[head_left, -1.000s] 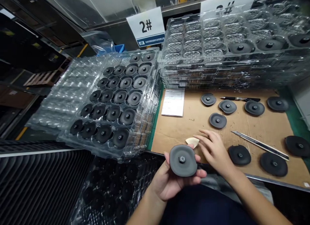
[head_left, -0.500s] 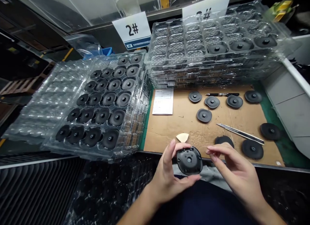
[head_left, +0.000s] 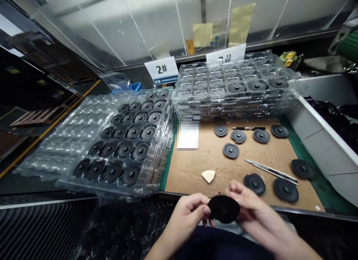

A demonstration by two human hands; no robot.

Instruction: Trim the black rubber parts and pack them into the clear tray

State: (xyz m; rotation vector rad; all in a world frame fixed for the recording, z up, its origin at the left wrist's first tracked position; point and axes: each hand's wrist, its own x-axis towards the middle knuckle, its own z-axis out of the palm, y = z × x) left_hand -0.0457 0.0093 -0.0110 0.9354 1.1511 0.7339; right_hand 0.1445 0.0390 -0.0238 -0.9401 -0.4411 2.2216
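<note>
A black, rounded plastic disc part point(head_left: 224, 209) is held up near my body, its smooth dark face toward me. My left hand point(head_left: 190, 212) grips its left edge between thumb and fingers. On the right edge, my right hand point(head_left: 248, 204) has its fingers against the rim; some fingertips are hidden behind the part. A cream wedge-shaped sponge point(head_left: 208, 176) lies on the cardboard point(head_left: 190, 166) just beyond my left hand. Similar black discs lie close to my right hand, including one disc point(head_left: 254, 184) and another point(head_left: 285, 190).
A utility knife point(head_left: 271, 172) and a pen point(head_left: 248, 128) lie on the cardboard among several more discs. Stacked clear trays point(head_left: 165, 155) with black discs stand on the left, other stacked trays point(head_left: 223, 103) behind. A white bin point(head_left: 321, 129) borders the right side.
The disc has been turned from its studded, holed face to its smooth dark face. My right hand has moved left onto its edge. The view has tilted upward.
</note>
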